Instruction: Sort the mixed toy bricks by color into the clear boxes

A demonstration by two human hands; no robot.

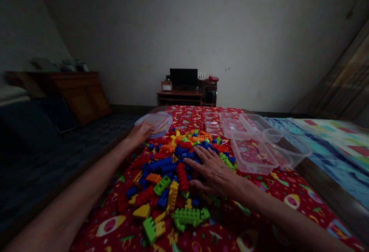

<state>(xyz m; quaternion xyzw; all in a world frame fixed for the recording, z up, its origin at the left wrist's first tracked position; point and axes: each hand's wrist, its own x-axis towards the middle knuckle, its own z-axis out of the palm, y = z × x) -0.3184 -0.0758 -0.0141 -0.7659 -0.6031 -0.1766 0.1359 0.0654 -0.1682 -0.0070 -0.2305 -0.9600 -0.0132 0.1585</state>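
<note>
A loose pile of toy building bricks [163,163] in red, blue, green, yellow and orange covers the middle of the table. My right hand [211,169] lies palm down over the pile's right side, fingers spread, touching the bricks. At the pile's far left is a stack of clear plastic lids [161,119]. The fingers of my left hand [142,132] are bent over the near-left edge of this stack, and the thumb is not clearly visible. Clear plastic boxes [253,159] stand together to the right of the bricks.
A red patterned cloth [259,221] covers the table. Beyond it, a desk [180,95] holds a monitor [183,78] against the wall. A wooden cabinet [80,94] stands at the left. To the right lies a bed with a coloured cover [325,144].
</note>
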